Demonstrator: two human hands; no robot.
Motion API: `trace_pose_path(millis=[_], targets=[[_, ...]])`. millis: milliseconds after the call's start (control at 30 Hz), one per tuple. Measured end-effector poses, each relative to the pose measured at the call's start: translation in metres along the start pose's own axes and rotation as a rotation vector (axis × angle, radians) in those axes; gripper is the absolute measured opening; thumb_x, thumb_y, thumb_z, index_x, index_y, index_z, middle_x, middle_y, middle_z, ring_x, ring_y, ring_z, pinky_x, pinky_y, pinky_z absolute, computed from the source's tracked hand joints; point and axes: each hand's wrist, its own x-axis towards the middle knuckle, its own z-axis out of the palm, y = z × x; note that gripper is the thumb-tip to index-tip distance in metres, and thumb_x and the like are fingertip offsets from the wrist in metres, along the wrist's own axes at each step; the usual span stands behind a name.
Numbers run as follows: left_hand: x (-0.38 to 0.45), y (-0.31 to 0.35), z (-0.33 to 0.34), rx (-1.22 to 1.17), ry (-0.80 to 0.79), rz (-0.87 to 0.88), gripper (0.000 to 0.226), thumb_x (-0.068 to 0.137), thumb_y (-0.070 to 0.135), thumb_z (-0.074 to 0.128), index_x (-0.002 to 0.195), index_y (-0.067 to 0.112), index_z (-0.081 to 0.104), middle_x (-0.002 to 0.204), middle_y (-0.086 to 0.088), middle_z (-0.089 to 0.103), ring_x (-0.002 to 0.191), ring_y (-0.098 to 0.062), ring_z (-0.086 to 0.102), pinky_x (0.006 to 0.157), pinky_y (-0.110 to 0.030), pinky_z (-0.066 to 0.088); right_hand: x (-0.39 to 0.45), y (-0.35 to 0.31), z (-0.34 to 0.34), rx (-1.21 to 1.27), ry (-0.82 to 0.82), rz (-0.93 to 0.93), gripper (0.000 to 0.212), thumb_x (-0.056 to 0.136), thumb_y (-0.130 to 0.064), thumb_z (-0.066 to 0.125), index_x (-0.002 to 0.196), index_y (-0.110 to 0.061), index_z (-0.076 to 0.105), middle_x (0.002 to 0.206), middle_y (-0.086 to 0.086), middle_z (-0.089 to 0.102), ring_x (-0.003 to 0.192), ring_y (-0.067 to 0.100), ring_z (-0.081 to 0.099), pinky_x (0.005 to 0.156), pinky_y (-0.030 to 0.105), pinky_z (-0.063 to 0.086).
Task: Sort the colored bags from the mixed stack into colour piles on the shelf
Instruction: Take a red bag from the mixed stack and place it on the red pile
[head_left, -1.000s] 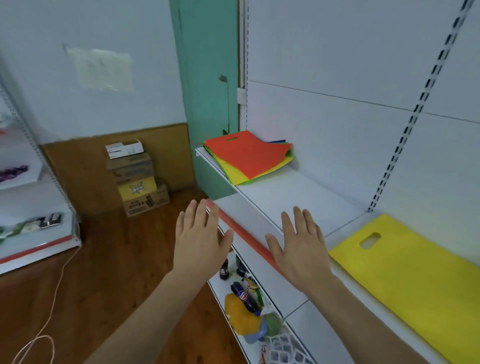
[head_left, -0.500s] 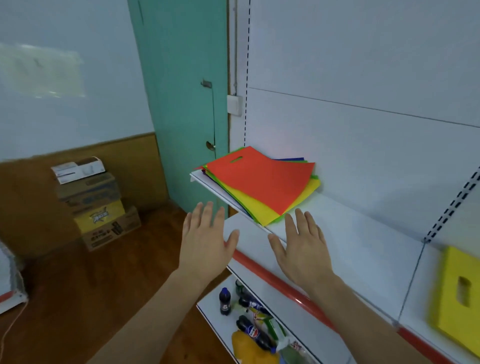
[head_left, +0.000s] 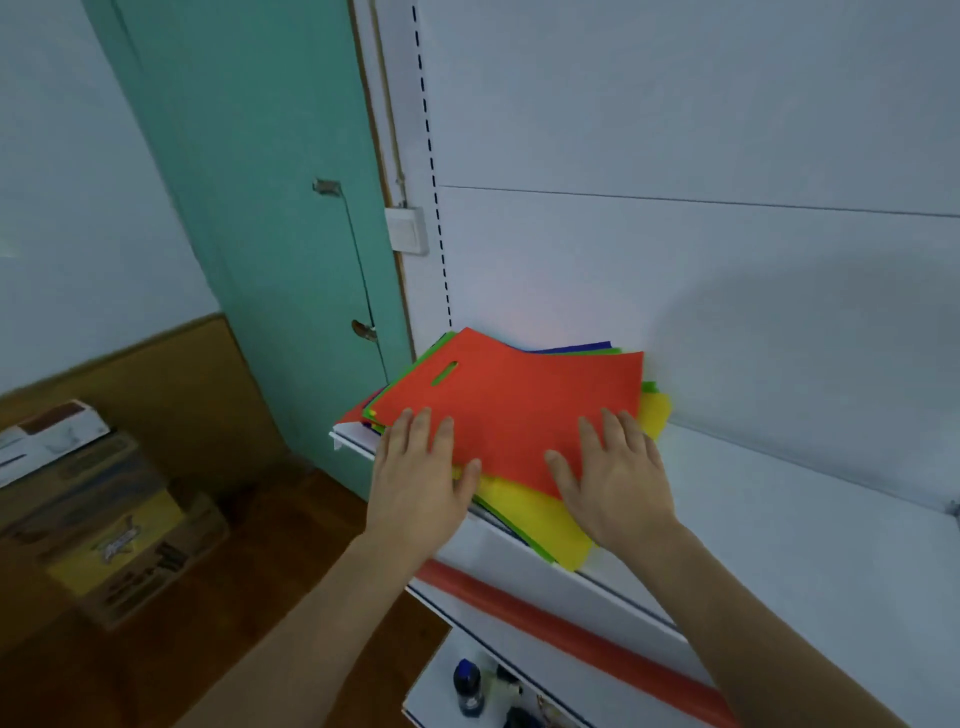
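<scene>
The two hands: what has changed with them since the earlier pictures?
Both moved forward onto the mixed stack: the left hand and right hand now rest flat on the flat orange-red bag on top. Neither grips it. The stack lies as before on the white shelf.

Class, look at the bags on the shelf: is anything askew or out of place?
Yes. The stack is fanned, not squared: the red bag lies twisted over the yellow bag, which juts past the shelf edge. Green and blue edges poke out behind.
</scene>
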Motion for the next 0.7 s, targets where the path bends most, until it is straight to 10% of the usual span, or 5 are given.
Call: trace_pose_path(millis=[333, 700], targets=[[0.079, -0.029, 0.037, 0.046, -0.107, 0.214, 0.077, 0.098, 0.071, 0.022, 0.155, 0.024, 0.046, 0.167, -0.013, 0.035, 0.158, -0.035, 0.017, 0.128, -0.054, 0.011, 0.039, -0.006, 0.020, -0.087, -0.151, 0.122, 0.091, 0.089, -0.087, 0.011, 0.158, -0.034, 0.038, 0.168, 0.005, 0.032, 0.156, 0.032, 0.023, 0.125, 0.055, 0.022], [0.093, -0.045, 0.040, -0.014, -0.110, 0.494, 0.064, 0.106, 0.061, 0.031, 0.154, 0.020, 0.045, 0.158, -0.012, 0.049, 0.150, -0.037, 0.034, 0.124, -0.051, 0.022, 0.011, -0.052, 0.022, -0.165, -0.057, 0.402, 0.051, 0.108, -0.052, 0.031, 0.151, -0.032, 0.049, 0.160, -0.008, 0.044, 0.148, 0.026, 0.036, 0.117, 0.049, 0.037]])
